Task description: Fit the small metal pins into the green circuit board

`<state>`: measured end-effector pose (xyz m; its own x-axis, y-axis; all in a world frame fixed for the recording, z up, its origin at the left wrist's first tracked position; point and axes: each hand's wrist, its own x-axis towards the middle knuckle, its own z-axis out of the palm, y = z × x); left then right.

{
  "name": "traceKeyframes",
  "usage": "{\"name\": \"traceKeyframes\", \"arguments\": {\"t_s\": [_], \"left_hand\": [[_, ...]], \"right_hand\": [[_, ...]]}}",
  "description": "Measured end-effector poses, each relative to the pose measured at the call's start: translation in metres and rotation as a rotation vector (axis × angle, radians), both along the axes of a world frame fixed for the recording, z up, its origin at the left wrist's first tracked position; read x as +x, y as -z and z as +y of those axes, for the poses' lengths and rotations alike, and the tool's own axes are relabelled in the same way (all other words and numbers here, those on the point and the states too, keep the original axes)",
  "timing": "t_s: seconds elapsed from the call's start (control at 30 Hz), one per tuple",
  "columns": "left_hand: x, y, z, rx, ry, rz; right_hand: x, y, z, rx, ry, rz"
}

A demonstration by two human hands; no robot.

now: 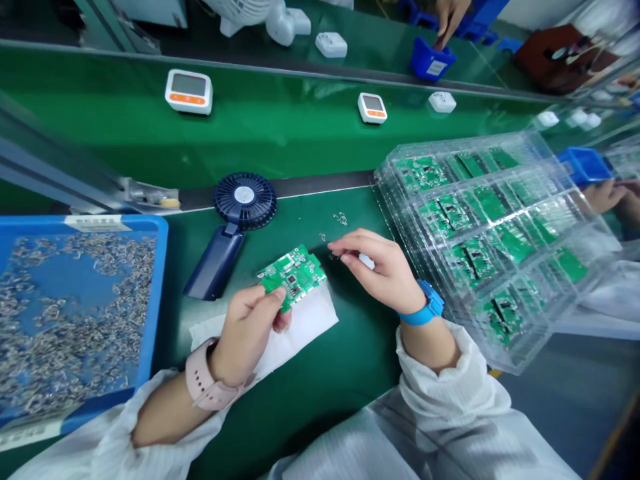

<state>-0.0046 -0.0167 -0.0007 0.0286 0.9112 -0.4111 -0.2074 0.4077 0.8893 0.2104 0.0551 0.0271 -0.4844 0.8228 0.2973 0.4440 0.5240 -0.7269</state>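
Presumably the likeliest mishap is a slip of the green circuit board [294, 272]: the left hand [249, 327] pinches it by its near corner only, the grip closed with thumb above and fingers beneath, so a push on the free end could tilt it. It is held above the middle of the surface [320, 393], partly over a white paper sheet [310, 320]. The right hand [383, 270] has thumb and index finger nearly together beside loose metal clips [341, 219]; whether that grip has hold of one, I cannot tell. These clips lie unboxed towards the far edge, so a brushing finger could scatter them.

Along the left edge sits a blue tray [161, 287] crowded with small metal parts; the left sleeve is close enough to snag its rim. A navy handheld fan [245, 195] lies by the far edge, and stacked clear plastic trays [407, 230] of boards take up the right edge.

Beyond the far edge, two white timers [189, 92] are set against a green panel. Farther off, a co-worker's hand [450, 17] reaches into a blue bin [433, 61].
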Motion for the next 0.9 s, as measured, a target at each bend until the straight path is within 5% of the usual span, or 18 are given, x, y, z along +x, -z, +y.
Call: {"name": "traceKeyframes", "arguments": {"t_s": [0.1, 0.33, 0.67, 0.77, 0.9], "left_hand": [[0.001, -0.007, 0.004, 0.003, -0.073, -0.086], [0.001, -0.011, 0.007, -0.010, -0.083, -0.233], [0.003, -0.010, 0.005, 0.006, -0.105, -0.205], [0.003, -0.007, 0.004, 0.011, -0.120, -0.238], [0.003, 0.000, 0.006, 0.029, -0.114, -0.231]], "right_hand": [[0.004, 0.002, 0.003, 0.044, 0.048, -0.067], [-0.007, 0.014, 0.001, 0.138, -0.091, -0.237], [-0.025, 0.026, -0.006, 0.225, -0.123, -0.473], [-0.026, 0.024, -0.007, 0.136, -0.104, -0.342], [-0.022, 0.022, -0.004, -0.283, 0.013, 0.085]]}}
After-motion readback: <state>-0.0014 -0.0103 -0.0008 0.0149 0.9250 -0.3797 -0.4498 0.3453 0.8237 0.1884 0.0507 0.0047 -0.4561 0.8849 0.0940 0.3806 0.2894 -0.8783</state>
